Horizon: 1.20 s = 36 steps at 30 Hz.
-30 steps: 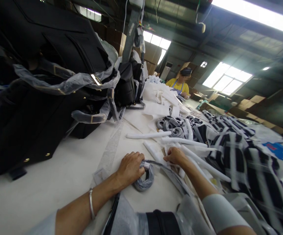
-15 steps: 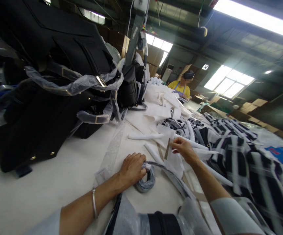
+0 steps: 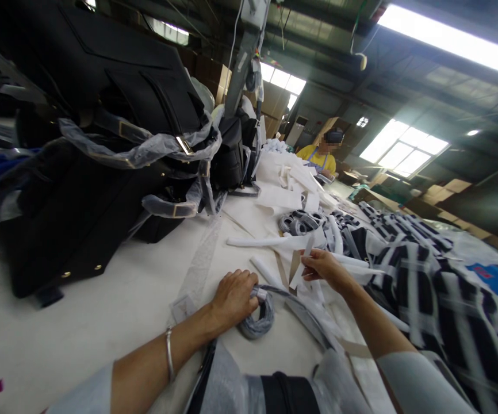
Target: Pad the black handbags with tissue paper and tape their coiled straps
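The left hand (image 3: 234, 296) partly hides the coil (image 3: 258, 328) it holds; the right hand (image 3: 323, 267) pinches a white strip (image 3: 297, 278).

Silver bangle (image 3: 169, 349), pale, perhaps grey-blue sleeves (image 3: 421, 382)

Grey is shown by the coil (image 3: 268, 315). To its left, black bags (image 3: 89, 218) are dotted with gold studs (image 3: 98, 267); beyond it, white is shown by slim tubes (image 3: 255, 242). To its right, black pieces (image 3: 445, 310) are banded with white; far beyond it, yellow is worn by a co-worker (image 3: 329, 163).
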Available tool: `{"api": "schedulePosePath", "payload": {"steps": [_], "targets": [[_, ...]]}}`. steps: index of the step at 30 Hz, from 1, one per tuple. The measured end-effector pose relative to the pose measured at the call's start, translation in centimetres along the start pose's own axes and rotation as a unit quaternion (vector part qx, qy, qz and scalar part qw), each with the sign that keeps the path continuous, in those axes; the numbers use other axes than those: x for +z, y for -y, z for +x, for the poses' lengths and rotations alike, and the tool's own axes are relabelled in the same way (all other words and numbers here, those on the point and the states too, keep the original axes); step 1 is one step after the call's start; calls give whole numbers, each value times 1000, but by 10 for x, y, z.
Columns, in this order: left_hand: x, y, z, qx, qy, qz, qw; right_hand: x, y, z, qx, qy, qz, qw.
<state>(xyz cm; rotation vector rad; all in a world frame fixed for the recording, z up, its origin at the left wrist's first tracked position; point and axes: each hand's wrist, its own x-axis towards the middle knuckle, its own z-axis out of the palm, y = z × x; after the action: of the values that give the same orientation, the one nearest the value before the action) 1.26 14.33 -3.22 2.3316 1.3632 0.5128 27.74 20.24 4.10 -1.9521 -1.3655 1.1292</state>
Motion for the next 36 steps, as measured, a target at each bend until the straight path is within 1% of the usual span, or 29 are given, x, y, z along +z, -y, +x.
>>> {"api": "schedulePosePath", "payload": {"steps": [3, 5, 8, 10, 12, 15, 17, 19, 21, 24, 26, 28, 31, 33, 36], "targets": [[-1, 0, 0, -2, 1, -6, 1000, -3, 2, -5, 53, 40, -7, 998], [-1, -1, 0, -5, 1, -11, 1000, -4, 8, -15, 59, 64, 6, 996], [-1, 0, 1, -13, 2, -20, 1000, 4, 17, -41, 15, 94, 72, 993], [-1, 0, 1, -21, 0, -27, 999, 18, 22, -65, -33, 102, 135, 985], [-2, 0, 1, -29, -2, -35, 999, 36, 21, -90, -83, 76, 169, 979], [-5, 1, 1, -39, -3, -49, 998, 64, 10, -120, -140, 18, 130, 981], [-8, 1, 1, -43, -6, -59, 997, 77, -3, -132, -163, 13, 95, 982], [-9, 2, 2, -45, -11, -68, 997, 84, -15, -137, -175, 18, 65, 982], [-10, 4, 2, -44, -16, -79, 996, 85, -24, -140, -178, 10, 23, 984], [-9, 5, 2, -38, -25, -97, 994, 84, -29, -144, -195, -24, -26, 980], [-8, 4, 2, -34, -33, -108, 993, 87, -29, -146, -221, -34, -38, 974], [-8, 3, 1, -32, -42, -117, 992, 95, -30, -147, -266, -32, -60, 962], [-8, 2, 1, -29, -54, -129, 990, 110, -34, -145, -351, -28, -139, 926], [-9, 1, 0, -27, -58, -138, 988, 117, -37, -141, -399, -40, -197, 894], [-10, 0, 0, -26, -61, -156, 986, 120, -34, -133, -468, -94, -277, 834]]}}
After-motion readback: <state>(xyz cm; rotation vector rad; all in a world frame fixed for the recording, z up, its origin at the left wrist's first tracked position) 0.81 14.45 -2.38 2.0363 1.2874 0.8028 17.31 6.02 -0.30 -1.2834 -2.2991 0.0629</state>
